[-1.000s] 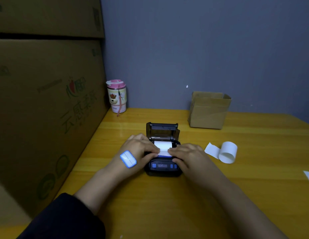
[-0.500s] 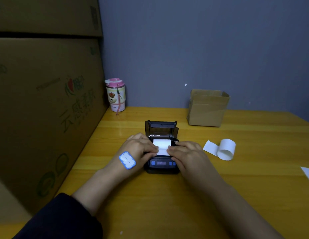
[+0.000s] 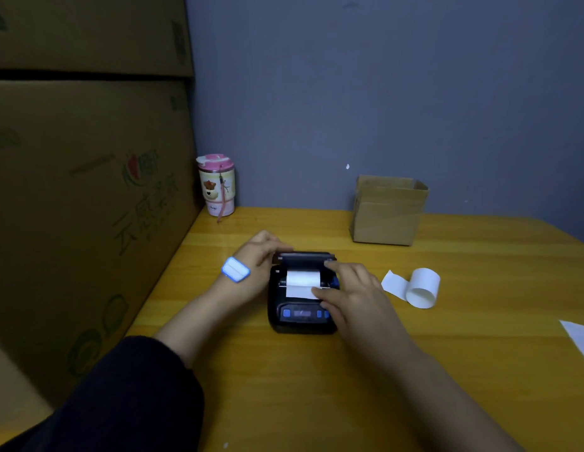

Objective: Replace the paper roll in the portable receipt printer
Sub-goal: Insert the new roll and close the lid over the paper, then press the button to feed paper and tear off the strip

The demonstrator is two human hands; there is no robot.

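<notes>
Fingers (image 3: 333,267) grip printer (image 3: 302,316) lid; spare roll (image 3: 422,288) lies beside.

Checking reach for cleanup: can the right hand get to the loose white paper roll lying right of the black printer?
Probably yes. The loose white paper roll lies on bare yellow wooden table, right of the right hand, nothing between.

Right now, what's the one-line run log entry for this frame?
stage: closing cover | left hand: on printer lid | right hand: pinning paper strip on printer | spare roll: on table, right
</notes>
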